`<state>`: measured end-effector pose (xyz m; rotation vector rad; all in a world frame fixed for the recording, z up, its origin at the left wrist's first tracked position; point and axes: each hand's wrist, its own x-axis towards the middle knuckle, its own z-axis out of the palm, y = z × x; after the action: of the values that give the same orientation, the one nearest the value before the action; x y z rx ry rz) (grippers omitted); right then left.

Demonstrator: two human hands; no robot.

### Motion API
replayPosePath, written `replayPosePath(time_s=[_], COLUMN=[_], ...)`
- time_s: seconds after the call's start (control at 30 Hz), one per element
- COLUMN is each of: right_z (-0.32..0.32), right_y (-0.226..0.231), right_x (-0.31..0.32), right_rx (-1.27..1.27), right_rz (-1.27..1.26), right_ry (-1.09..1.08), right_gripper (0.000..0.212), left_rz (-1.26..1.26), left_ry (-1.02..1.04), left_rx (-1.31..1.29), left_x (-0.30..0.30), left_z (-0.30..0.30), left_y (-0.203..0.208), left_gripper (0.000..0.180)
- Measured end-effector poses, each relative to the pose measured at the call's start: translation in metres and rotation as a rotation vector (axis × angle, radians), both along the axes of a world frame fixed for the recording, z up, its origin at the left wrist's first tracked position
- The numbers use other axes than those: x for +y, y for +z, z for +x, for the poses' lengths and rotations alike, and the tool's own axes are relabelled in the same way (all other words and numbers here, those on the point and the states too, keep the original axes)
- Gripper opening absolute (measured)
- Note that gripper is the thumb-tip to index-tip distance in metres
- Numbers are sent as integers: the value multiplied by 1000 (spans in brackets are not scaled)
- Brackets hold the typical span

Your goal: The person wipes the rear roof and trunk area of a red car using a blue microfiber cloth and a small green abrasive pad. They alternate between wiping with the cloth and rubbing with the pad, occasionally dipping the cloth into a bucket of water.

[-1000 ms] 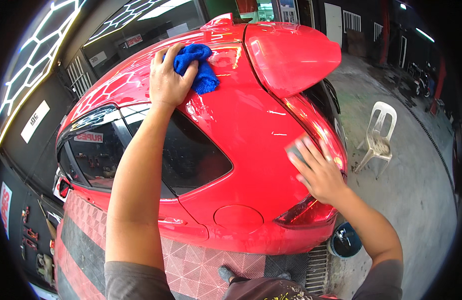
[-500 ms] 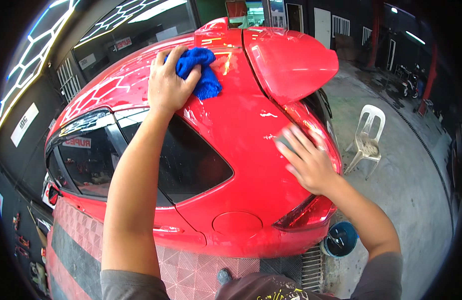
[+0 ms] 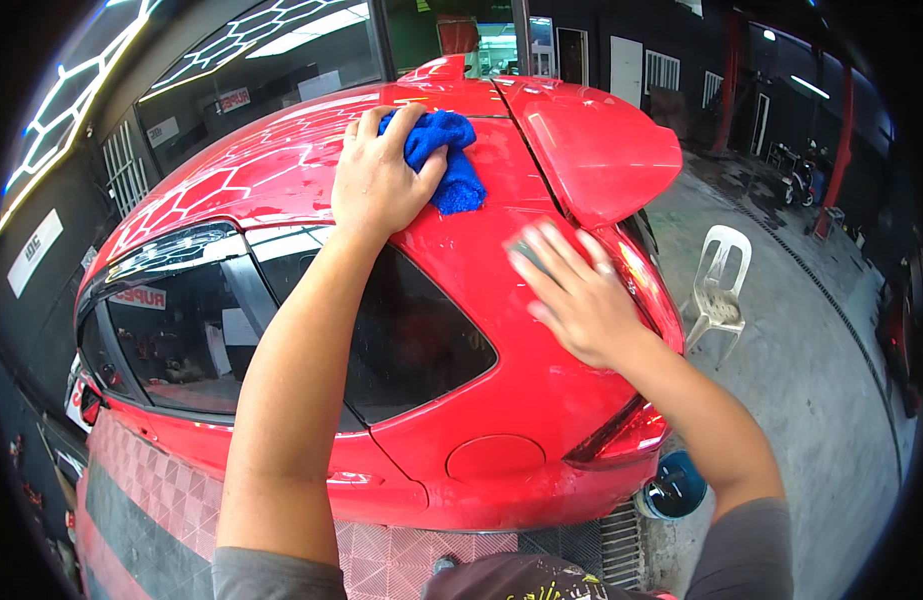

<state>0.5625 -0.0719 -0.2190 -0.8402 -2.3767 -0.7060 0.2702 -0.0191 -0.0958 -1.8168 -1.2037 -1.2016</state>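
A glossy red car (image 3: 551, 395) fills the middle of the view, its rear corner turned toward me. My left hand (image 3: 379, 185) presses on the roof edge above the dark rear side window (image 3: 416, 335), its fingers closed round a bunched blue cloth (image 3: 456, 170). On the red panel between that window and the tail light, my right hand (image 3: 586, 300) is smeared by motion. Under its fingertips shows a small dark grey-green pad (image 3: 529, 248), whose exact kind I cannot make out. The red rear spoiler (image 3: 606, 150) juts out just beyond this hand.
A white plastic chair (image 3: 719, 285) stands on the concrete floor to the right. Near the rear bumper sits a dark blue bucket (image 3: 676, 485), beside a floor grating (image 3: 621, 550). Red and grey floor tiles (image 3: 421, 545) lie below the car. A motorcycle (image 3: 803, 180) is parked far right.
My right hand has slid up and left along the panel with the pad, closer to the blue cloth. The left hand stays at the roof edge with the cloth. The whole view has shifted slightly.
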Motion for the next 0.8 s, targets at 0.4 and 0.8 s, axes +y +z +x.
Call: replayPosePath(time_s=[0.4,0.8], right_z=[-4,14], right_y=[3,-59], right_x=[-7,-46], right_rx=[-86,-102], right_rz=[-78,-124], right_ry=[-38,-65], right_gripper=[68,72], left_rz=[74,96], left_ry=[1,-27], left_rx=[12,-19], left_x=[8,13], left_z=[-5,-9], left_y=[-7,-10], left_gripper=[58,57])
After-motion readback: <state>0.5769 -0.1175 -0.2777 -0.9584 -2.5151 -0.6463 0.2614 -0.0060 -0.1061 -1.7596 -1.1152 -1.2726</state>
